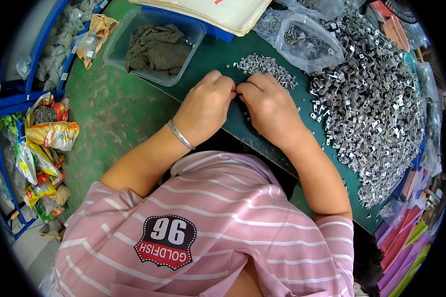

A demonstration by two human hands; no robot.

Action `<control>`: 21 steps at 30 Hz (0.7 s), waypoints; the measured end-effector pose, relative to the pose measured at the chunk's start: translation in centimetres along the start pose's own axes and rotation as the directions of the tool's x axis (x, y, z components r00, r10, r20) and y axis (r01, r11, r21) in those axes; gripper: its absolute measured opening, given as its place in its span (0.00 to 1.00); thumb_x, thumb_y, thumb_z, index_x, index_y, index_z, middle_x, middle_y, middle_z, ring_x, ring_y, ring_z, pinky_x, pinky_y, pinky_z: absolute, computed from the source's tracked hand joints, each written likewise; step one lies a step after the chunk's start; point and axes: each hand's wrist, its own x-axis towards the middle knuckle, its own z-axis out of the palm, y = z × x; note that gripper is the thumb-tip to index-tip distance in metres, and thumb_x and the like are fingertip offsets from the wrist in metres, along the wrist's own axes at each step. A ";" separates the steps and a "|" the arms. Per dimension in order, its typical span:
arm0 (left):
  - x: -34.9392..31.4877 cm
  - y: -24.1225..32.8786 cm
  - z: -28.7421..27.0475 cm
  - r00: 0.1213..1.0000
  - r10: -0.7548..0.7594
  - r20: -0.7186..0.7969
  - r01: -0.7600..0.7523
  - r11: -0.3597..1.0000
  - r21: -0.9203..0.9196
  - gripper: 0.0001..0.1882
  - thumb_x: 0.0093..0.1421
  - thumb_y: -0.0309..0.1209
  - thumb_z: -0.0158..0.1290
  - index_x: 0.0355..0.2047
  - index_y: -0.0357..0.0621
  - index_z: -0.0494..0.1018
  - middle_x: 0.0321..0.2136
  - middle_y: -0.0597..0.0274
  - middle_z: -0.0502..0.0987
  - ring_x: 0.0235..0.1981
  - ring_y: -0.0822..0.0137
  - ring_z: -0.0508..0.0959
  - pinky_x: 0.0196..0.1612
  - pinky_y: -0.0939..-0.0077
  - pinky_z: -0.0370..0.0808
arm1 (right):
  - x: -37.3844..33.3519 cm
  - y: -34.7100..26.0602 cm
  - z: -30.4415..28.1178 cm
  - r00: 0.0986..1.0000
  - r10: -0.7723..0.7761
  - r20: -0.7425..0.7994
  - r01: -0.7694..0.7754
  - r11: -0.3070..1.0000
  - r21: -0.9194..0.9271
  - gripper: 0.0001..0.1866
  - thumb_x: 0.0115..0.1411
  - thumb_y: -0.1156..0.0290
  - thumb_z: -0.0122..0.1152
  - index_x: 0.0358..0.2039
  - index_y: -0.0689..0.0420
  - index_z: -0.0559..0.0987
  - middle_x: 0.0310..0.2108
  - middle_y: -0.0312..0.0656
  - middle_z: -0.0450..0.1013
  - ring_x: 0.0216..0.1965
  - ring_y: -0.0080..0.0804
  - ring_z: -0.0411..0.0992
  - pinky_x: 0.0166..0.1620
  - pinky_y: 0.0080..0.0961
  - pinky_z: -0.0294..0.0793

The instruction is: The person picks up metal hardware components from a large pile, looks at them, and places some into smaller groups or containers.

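Note:
My left hand (pixel 206 106) and my right hand (pixel 268 108) meet fingertip to fingertip over the dark green table (pixel 218 54). Both hands have their fingers curled closed; whatever small part sits between them is hidden by the knuckles. A silver bangle (pixel 180 134) circles my left wrist. Just beyond the fingertips lies a small heap of little metal pieces (pixel 264 66). To the right spreads a large pile of similar silvery metal parts (pixel 376 104).
A clear plastic tub (pixel 193 49) holding a grey-green cloth (pixel 156 48) stands at the back left. Clear bags of metal parts (pixel 307 42) lie at the back. Crumpled bags and wrappers fill a blue rack (pixel 5 148) at the left. Coloured sheets (pixel 406 247) stack at the lower right.

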 end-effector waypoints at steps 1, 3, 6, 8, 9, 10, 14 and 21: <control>-0.1 -0.1 0.0 1.000 0.003 -0.015 -0.004 1.000 -0.007 0.05 0.53 0.20 0.56 0.30 0.36 0.72 0.27 0.51 0.71 0.30 0.50 0.74 0.33 0.63 0.72 | 0.2 -0.2 -0.1 1.000 -0.020 0.017 0.021 0.998 -0.057 0.05 0.45 0.77 0.57 0.26 0.59 0.75 0.28 0.43 0.68 0.32 0.41 0.69 0.34 0.33 0.72; 0.2 -0.2 0.1 0.998 0.025 -0.050 -0.027 0.999 -0.028 0.04 0.54 0.21 0.56 0.30 0.36 0.71 0.26 0.53 0.71 0.28 0.54 0.74 0.32 0.66 0.72 | 0.4 -0.2 -0.3 0.998 -0.042 0.038 0.047 0.988 -0.144 0.04 0.46 0.74 0.55 0.26 0.57 0.73 0.28 0.42 0.67 0.33 0.39 0.69 0.34 0.31 0.71; 0.2 0.2 -0.8 0.983 -0.175 0.046 0.181 0.931 -0.318 0.04 0.58 0.23 0.54 0.29 0.35 0.71 0.24 0.61 0.69 0.24 0.65 0.72 0.30 0.70 0.70 | 0.2 -0.2 -0.3 0.997 -0.057 0.057 0.068 0.974 -0.214 0.04 0.48 0.72 0.54 0.26 0.56 0.73 0.29 0.41 0.67 0.34 0.37 0.68 0.35 0.30 0.69; -0.2 0.1 -1.1 0.907 -0.327 0.265 0.419 0.649 -0.634 0.05 0.63 0.26 0.51 0.32 0.37 0.70 0.24 0.69 0.67 0.23 0.77 0.66 0.24 0.81 0.65 | 0.2 -0.3 -0.5 0.995 -0.067 0.079 0.085 0.962 -0.258 0.04 0.48 0.72 0.54 0.26 0.56 0.73 0.30 0.40 0.67 0.35 0.36 0.68 0.36 0.29 0.69; -0.3 0.0 -1.5 0.824 -0.372 0.427 0.554 0.368 -0.747 0.05 0.63 0.27 0.51 0.33 0.38 0.70 0.24 0.69 0.67 0.22 0.78 0.65 0.23 0.83 0.64 | 0.2 -0.4 -0.5 0.995 -0.068 0.073 0.084 0.965 -0.250 0.04 0.48 0.72 0.54 0.25 0.56 0.73 0.29 0.41 0.67 0.34 0.36 0.68 0.36 0.30 0.69; -0.4 0.1 -1.7 0.726 -0.356 0.588 0.643 0.049 -0.764 0.05 0.64 0.28 0.51 0.34 0.39 0.70 0.24 0.70 0.67 0.22 0.79 0.64 0.22 0.86 0.62 | 0.2 -0.4 -0.6 0.995 -0.067 0.072 0.082 0.969 -0.232 0.04 0.48 0.72 0.54 0.26 0.57 0.73 0.30 0.41 0.67 0.35 0.37 0.68 0.37 0.31 0.69; -0.8 0.5 -1.0 0.748 -0.408 0.524 0.590 0.048 -0.806 0.07 0.64 0.30 0.51 0.36 0.39 0.69 0.25 0.70 0.66 0.21 0.81 0.62 0.20 0.89 0.58 | -0.1 0.3 -0.6 0.999 -0.030 0.040 0.034 0.995 -0.097 0.05 0.47 0.77 0.54 0.27 0.60 0.72 0.30 0.45 0.68 0.35 0.44 0.69 0.38 0.36 0.70; -0.9 0.0 -0.6 0.862 -0.415 0.291 0.469 0.435 -0.769 0.05 0.62 0.27 0.53 0.34 0.38 0.71 0.24 0.70 0.68 0.23 0.78 0.67 0.24 0.84 0.65 | -1.0 1.4 -2.1 0.937 0.345 -0.060 -0.301 0.881 0.364 0.09 0.54 0.84 0.55 0.35 0.61 0.74 0.29 0.46 0.71 0.30 0.42 0.70 0.36 0.34 0.71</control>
